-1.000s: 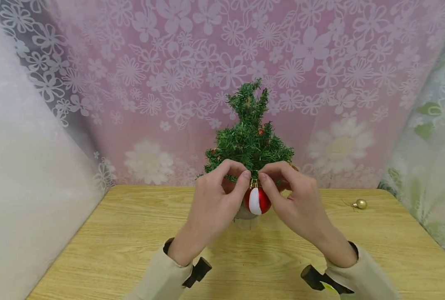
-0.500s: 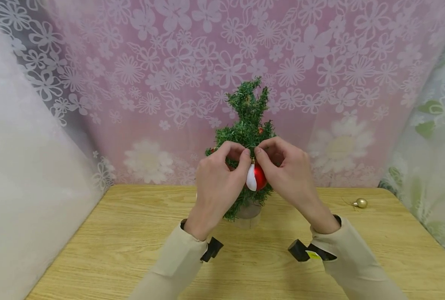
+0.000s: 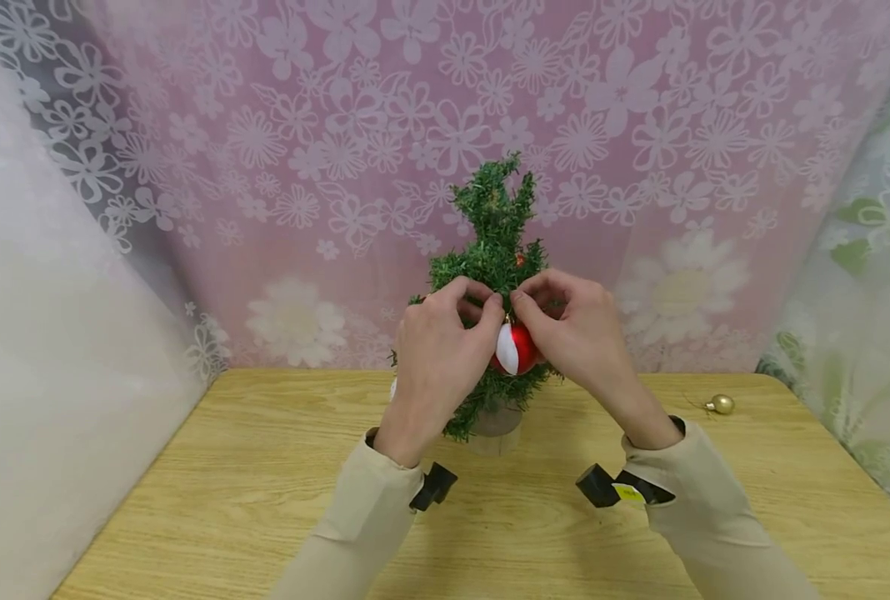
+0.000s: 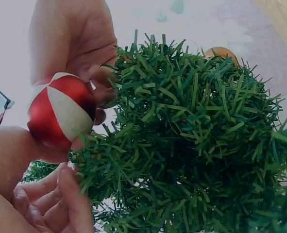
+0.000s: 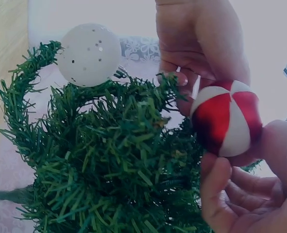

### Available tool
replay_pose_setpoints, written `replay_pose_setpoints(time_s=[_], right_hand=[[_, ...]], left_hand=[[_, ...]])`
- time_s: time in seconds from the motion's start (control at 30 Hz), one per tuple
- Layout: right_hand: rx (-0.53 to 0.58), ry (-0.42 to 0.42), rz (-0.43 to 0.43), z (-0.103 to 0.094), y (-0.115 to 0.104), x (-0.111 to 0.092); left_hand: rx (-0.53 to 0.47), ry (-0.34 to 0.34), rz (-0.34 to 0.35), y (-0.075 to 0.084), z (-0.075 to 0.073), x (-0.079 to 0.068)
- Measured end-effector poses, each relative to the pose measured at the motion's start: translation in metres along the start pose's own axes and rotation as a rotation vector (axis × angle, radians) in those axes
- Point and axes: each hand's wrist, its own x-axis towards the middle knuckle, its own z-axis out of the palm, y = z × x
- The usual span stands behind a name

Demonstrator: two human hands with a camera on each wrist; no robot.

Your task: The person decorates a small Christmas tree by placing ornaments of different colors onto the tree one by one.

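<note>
A red and white Christmas bauble (image 3: 518,350) hangs in front of a small green Christmas tree (image 3: 493,218). Just above its gold cap, my left hand (image 3: 443,354) and right hand (image 3: 583,337) each pinch with thumb and forefinger at its hanging loop. The fingertips are close together against the branches, and the loop itself is mostly hidden. In the left wrist view the bauble (image 4: 60,111) sits between both hands, beside a branch tip. From the right wrist, the bauble (image 5: 233,121) shows its alternating red and white panels.
The tree's pot (image 3: 499,421) stands on a wooden table (image 3: 265,475). A small gold bauble (image 3: 722,404) lies at the table's right. On the tree hang a white speckled bauble (image 5: 90,54) and an orange one (image 4: 222,51). A floral curtain (image 3: 325,150) closes the back.
Both hands have moved up and forward with the bauble, from low in front of the tree to its middle branches. In the last half second they have shifted only slightly.
</note>
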Motion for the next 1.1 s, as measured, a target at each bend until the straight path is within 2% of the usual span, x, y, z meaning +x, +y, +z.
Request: replay_pose_setpoints(time_s=[0.1, 0.2, 0.33, 0.57, 0.83, 0.97, 1.1], right_hand=[[-0.035, -0.1, 0.048, -0.003, 0.001, 0.001], [-0.047, -0.181, 0.061, -0.005, 0.002, 0.0], [-0.019, -0.209, 0.059, -0.009, 0.002, -0.004], [0.009, -0.196, 0.062, -0.018, 0.003, -0.019], [0.054, -0.104, 0.002, -0.035, 0.009, -0.039], [0.068, -0.069, 0.027, -0.05, 0.021, -0.049], [0.01, -0.014, 0.058, -0.066, 0.042, -0.061]], left_hand=[[0.054, -0.044, -0.029, 0.0, -0.001, -0.001], [0.1, -0.072, -0.028, 0.0, -0.002, -0.003], [0.102, -0.08, -0.006, -0.001, -0.003, -0.007], [0.044, -0.036, 0.051, -0.005, -0.006, -0.017], [0.107, 0.045, 0.209, -0.012, -0.004, -0.037], [0.136, 0.055, 0.297, -0.017, -0.002, -0.044], [0.156, 0.051, 0.34, -0.022, -0.003, -0.049]])
